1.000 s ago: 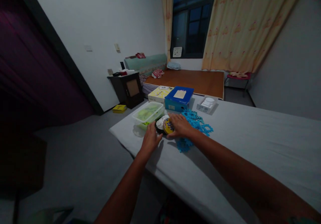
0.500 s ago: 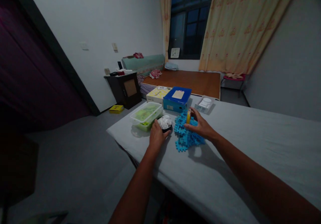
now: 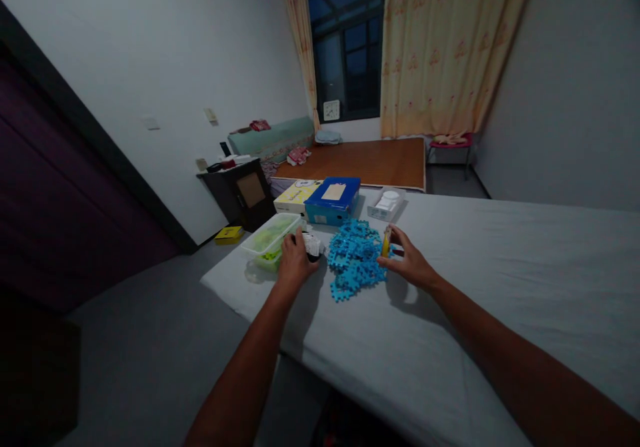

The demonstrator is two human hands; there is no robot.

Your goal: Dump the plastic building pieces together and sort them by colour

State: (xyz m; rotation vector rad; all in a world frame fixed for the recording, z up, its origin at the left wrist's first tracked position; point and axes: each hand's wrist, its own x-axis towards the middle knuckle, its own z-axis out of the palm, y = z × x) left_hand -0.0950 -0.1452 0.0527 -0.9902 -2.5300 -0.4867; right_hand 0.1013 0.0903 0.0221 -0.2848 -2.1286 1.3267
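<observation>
My left hand (image 3: 295,260) grips a small black container with white openwork contents (image 3: 313,245), tilted beside the clear plastic tub (image 3: 256,248). Green pieces (image 3: 270,260) show through the tub's wall. In my right hand (image 3: 407,259) a thin yellow object (image 3: 386,241) is pinched between thumb and fingers, seen edge-on, so its kind is unclear. Between my hands lies a heap of blue interlocking plastic pieces (image 3: 356,260). The right hand is just over the heap's right edge.
Behind the heap stand a blue box (image 3: 320,215), a yellow-and-white box (image 3: 290,205) and a clear tray with white items (image 3: 386,205). All rest on the table with a pale cloth (image 3: 500,260). A dark cabinet (image 3: 240,190) and a yellow box (image 3: 229,235) are beyond its left edge.
My right hand has moved right with the yellow object, off the middle of the blue heap. My left hand has tilted the black container and brought it closer to the tub. The view has turned slightly right.
</observation>
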